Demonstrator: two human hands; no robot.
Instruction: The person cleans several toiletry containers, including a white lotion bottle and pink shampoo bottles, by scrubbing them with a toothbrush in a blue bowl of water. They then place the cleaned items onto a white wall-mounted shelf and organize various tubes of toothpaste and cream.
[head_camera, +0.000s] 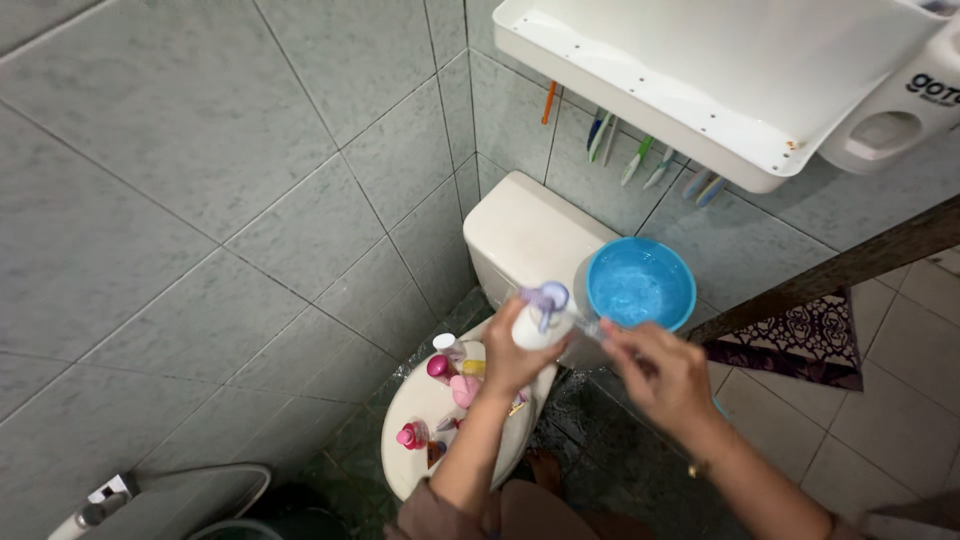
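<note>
Head view: the left hand (510, 365) is wrapped around a white pump bottle (540, 320), its grip clamped on the body, holding the bottle in the air just above the toilet lid (420, 440) and in front of the cistern (525, 235). The bottle's pale purple pump head (548, 297) points up toward the cistern. The right hand (665, 375) is just right of the bottle, fingers pinched together on a thin nozzle-like part at the bottle's side; what exactly it pinches is too small to tell. On the toilet lid, below the left hand, stands a cluster of small bottles (440, 368) with pink and white caps, and another pink one (410, 436) sits nearer the lid's front edge. A blue basin (640, 283) of water rests right of the cistern. Above the cistern a white wall shelf (700, 70) hangs, with toothbrushes (635, 160) dangling beneath it. Left of the toilet, a spray nozzle (95, 512) shows at the tiled wall.
</note>
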